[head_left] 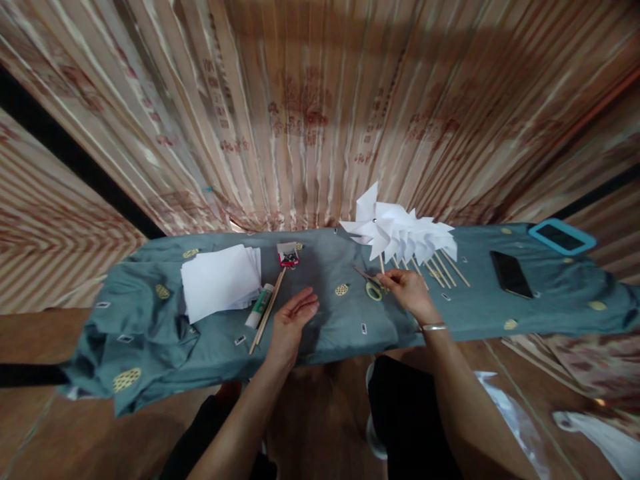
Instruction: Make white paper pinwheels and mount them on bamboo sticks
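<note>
My left hand (293, 319) hovers over the grey-green cloth (150, 333) with its fingers stretched out and nothing in it. It is near a glue stick (260, 305) and thin wooden sticks (268, 308). My right hand (407, 290) has its fingers closed on the wooden stick of a white paper pinwheel (370, 223). That pinwheel stands at the left end of a row of several white pinwheels (415, 240) lying on the cloth. Scissors with a yellow-green handle (373, 289) lie just left of my right hand.
A stack of white paper sheets (217, 280) lies at the left. A small box of pins (289, 255) sits behind the glue stick. A black phone (510, 273) and a blue-cased tablet (561, 236) lie at the right. A patterned curtain hangs behind.
</note>
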`<move>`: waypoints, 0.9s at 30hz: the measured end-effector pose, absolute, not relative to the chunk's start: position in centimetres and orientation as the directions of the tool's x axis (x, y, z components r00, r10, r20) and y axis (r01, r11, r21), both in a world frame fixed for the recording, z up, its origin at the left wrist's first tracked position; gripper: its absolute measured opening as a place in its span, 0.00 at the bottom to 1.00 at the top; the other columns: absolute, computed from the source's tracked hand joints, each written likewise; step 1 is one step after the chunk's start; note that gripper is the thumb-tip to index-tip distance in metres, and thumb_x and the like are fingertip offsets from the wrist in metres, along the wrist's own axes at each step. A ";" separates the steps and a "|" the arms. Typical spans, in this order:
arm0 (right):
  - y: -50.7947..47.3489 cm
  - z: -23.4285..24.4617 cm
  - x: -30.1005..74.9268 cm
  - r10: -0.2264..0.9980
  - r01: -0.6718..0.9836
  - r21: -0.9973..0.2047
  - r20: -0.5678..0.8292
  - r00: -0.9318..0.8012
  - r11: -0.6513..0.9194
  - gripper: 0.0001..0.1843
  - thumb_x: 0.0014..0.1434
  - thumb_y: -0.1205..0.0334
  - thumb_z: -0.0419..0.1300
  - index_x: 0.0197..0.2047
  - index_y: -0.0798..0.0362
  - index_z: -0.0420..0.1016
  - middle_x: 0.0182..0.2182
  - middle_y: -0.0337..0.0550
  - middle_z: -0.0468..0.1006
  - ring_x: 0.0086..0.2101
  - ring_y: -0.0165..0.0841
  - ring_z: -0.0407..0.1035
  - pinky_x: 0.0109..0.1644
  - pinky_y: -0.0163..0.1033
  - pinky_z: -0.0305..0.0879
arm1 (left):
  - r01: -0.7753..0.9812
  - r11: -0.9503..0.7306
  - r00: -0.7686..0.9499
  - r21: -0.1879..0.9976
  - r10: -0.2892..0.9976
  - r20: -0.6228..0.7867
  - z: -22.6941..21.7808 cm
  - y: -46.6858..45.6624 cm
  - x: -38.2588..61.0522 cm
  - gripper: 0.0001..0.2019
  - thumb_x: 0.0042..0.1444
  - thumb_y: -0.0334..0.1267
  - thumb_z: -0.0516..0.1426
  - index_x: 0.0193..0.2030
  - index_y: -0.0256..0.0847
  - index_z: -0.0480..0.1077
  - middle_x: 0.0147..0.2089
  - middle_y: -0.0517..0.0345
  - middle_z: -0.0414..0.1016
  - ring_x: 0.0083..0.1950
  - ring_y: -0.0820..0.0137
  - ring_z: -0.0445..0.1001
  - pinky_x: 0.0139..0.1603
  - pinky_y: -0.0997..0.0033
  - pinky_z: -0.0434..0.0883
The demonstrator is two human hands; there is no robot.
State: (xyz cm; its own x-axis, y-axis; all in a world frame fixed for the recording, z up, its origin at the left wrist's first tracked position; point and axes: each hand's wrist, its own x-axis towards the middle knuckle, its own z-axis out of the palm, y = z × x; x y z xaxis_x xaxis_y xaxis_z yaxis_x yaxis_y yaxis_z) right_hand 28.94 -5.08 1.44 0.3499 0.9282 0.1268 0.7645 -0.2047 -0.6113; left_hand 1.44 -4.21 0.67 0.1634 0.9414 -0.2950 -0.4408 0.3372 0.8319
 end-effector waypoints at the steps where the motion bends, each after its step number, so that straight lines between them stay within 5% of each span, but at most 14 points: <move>1: -4.9 1.4 29.6 0.923 0.791 -0.562 0.117 0.367 -0.243 0.24 0.58 0.43 0.56 0.23 0.53 0.77 0.17 0.41 0.72 0.21 0.32 0.64 0.27 0.38 0.51 | -0.433 0.336 0.156 0.836 0.942 -0.297 0.6 -4.2 1.1 0.22 0.34 0.37 0.73 0.40 0.40 0.81 0.41 0.51 0.82 0.42 0.67 0.79 0.54 0.63 0.71; 5: -4.0 0.8 31.3 0.925 0.854 -0.401 0.039 0.378 -0.332 0.21 0.59 0.48 0.56 0.25 0.53 0.80 0.20 0.44 0.77 0.24 0.34 0.68 0.29 0.38 0.54 | -0.398 0.312 0.136 0.863 0.950 -0.281 0.3 -4.2 0.0 0.23 0.34 0.39 0.72 0.42 0.40 0.81 0.41 0.52 0.82 0.41 0.67 0.79 0.53 0.63 0.71; 21: -2.6 -1.6 34.0 0.887 0.868 -0.203 -0.007 0.462 -0.454 0.22 0.62 0.49 0.53 0.36 0.56 0.83 0.31 0.51 0.83 0.32 0.39 0.75 0.33 0.38 0.58 | -0.369 0.317 0.132 0.874 0.948 -0.289 0.0 -4.5 -0.8 0.23 0.36 0.42 0.72 0.42 0.39 0.80 0.40 0.53 0.82 0.39 0.69 0.79 0.49 0.66 0.72; 27: -3.6 -1.4 34.0 0.884 0.884 0.016 0.020 0.467 -0.467 0.23 0.64 0.47 0.54 0.40 0.56 0.83 0.32 0.56 0.83 0.31 0.42 0.75 0.31 0.40 0.57 | -0.382 0.317 0.155 0.868 0.948 -0.278 -0.5 -4.9 -0.6 0.22 0.36 0.43 0.72 0.41 0.40 0.81 0.39 0.53 0.82 0.38 0.69 0.78 0.47 0.67 0.73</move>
State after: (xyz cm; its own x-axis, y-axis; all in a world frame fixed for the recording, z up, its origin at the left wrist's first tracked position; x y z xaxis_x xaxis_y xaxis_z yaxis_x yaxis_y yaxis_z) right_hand 34.01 -3.63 -1.38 0.4671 0.8840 0.0203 0.8839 -0.4674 0.0161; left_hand -0.62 -4.87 -0.50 0.1550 0.9481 -0.2777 -0.3823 0.3168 0.8681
